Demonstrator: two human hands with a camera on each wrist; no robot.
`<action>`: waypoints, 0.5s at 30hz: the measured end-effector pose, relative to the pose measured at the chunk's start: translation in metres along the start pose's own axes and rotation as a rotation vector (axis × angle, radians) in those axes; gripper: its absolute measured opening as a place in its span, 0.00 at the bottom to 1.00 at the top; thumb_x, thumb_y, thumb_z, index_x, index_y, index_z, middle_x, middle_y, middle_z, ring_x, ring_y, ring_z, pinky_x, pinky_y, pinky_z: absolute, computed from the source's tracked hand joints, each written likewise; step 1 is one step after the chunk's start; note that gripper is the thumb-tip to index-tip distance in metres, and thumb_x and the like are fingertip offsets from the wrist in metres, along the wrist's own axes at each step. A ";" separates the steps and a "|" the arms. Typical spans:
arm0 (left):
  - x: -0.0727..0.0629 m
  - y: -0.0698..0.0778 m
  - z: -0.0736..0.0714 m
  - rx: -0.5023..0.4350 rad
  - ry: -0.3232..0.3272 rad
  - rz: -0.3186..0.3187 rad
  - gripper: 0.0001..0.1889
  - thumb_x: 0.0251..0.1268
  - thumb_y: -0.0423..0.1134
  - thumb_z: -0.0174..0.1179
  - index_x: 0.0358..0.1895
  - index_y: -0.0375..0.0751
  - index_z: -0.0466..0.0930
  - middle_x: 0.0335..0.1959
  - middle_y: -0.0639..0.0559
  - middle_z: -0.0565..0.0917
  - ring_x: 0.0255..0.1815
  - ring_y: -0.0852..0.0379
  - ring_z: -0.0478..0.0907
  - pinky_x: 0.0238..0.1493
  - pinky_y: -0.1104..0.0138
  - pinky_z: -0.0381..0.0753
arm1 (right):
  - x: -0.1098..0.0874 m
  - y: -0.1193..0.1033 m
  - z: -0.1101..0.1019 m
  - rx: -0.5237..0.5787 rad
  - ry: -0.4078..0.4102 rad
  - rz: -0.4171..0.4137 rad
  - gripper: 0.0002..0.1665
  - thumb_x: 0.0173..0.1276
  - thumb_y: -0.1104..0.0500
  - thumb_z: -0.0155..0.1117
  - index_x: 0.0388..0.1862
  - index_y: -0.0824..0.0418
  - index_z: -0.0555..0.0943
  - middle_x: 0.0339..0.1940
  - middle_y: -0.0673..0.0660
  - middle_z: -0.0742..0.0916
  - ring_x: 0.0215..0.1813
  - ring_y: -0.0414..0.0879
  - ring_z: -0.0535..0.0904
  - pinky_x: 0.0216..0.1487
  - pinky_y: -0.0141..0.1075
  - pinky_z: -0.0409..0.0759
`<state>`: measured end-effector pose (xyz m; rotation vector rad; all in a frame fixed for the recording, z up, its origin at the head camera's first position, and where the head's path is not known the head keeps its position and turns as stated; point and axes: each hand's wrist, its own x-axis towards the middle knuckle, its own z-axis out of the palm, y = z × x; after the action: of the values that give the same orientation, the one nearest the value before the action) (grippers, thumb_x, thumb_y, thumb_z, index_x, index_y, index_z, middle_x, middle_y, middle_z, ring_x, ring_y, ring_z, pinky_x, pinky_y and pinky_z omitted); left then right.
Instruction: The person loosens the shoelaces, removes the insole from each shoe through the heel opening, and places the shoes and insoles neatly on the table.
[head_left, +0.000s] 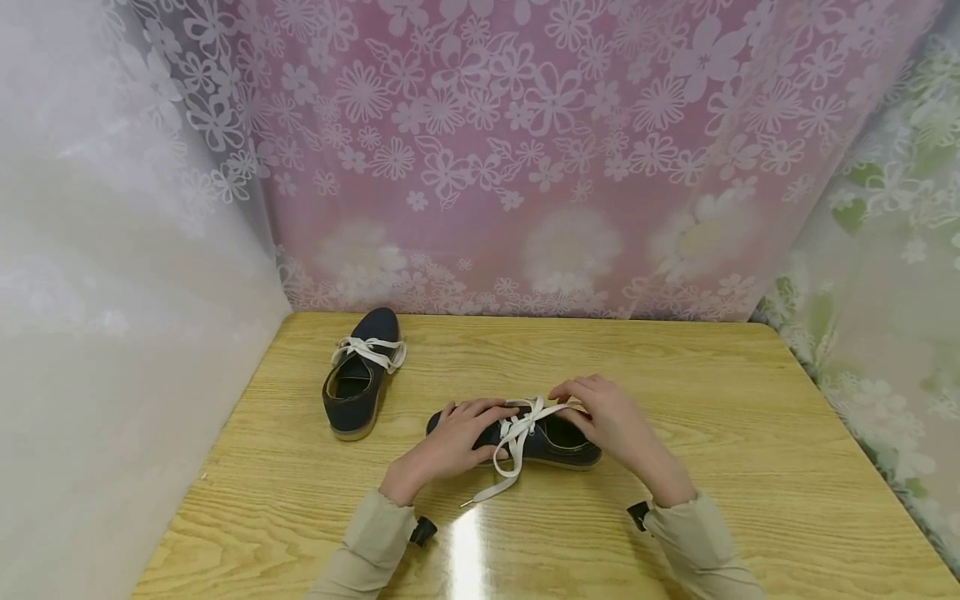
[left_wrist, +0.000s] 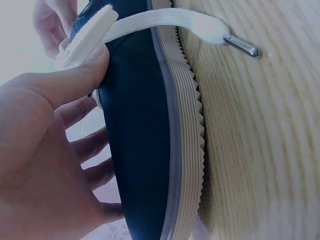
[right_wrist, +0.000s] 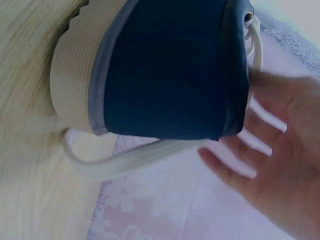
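A dark navy shoe [head_left: 551, 448] lies sideways on the table, its toe to the left. Its white shoelace [head_left: 517, 429] is crossed in loops over the front, and one metal-tipped end [left_wrist: 242, 45] trails onto the wood. My left hand [head_left: 457, 437] holds the shoe's front part from above, the thumb [left_wrist: 85, 67] against a lace loop and the fingers over the far side. Above the heel opening, my right hand [head_left: 611, 417] pinches a strand of the lace drawn from the knot; its thumb is partly hidden behind the collar in the right wrist view.
A matching navy shoe [head_left: 352, 400] stands at the table's back left, toe pointing away, its white laces [head_left: 367, 352] tied. The wooden table [head_left: 750, 467] meets a pink floral curtain [head_left: 487, 167] at the back, with pale sheets on both sides.
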<state>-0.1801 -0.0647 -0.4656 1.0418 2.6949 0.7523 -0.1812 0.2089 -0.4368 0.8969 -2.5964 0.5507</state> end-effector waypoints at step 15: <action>-0.002 0.004 0.008 0.106 0.012 -0.029 0.29 0.83 0.53 0.46 0.82 0.56 0.55 0.80 0.44 0.59 0.79 0.42 0.57 0.73 0.33 0.52 | 0.002 -0.011 0.007 0.092 0.057 -0.128 0.10 0.61 0.59 0.77 0.42 0.54 0.88 0.37 0.48 0.89 0.40 0.43 0.84 0.44 0.42 0.83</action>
<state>-0.1738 -0.0598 -0.4707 1.0206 2.7810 0.6196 -0.1776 0.1966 -0.4396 1.0530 -2.4593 0.6540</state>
